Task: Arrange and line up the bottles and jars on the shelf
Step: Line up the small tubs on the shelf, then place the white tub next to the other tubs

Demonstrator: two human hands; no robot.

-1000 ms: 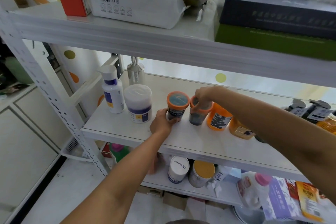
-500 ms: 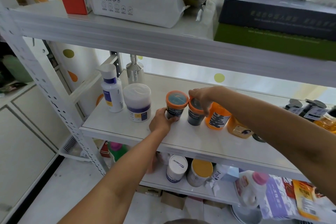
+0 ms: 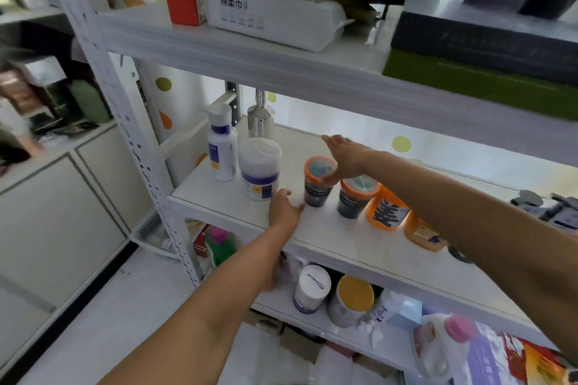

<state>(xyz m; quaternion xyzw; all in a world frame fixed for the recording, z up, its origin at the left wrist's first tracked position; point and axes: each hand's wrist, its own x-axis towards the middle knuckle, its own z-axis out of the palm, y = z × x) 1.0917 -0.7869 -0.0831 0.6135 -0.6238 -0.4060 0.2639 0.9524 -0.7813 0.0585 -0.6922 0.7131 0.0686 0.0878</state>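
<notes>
The white tub stood upright near the front left of the middle shelf. Just left of the tub and a little behind it stood a white bottle with a blue band. Behind the tub, at the back corner, was a chrome pump. A row ran to the tub's right. The first jar, dark with an orange lid, was near the tub but apart from it. The second jar, of the same kind, stood just beside the first. Next came an orange pot with black print, close against the second jar. An amber bottle stood farthest from the tub. All were upright.

The left hand lay on the shelf in the gap between the tub and the first jar, fingers spread and relaxed, holding nothing. One fingertip reached toward the tub's foot and the thumb toward the jar's base; whether either touched could not be told.

The right hand hovered right of the tub, over the first jar. Its fingers were straight, stretched toward the back of the shelf, and gripped nothing. Its thumb lay at the rim of that jar's lid; the blur hid any contact.

On the lower shelf, below and right of the tub, a white-lidded can and a yellow-lidded can stood side by side. Above the tub, on the top shelf, lay a tissue pack.
</notes>
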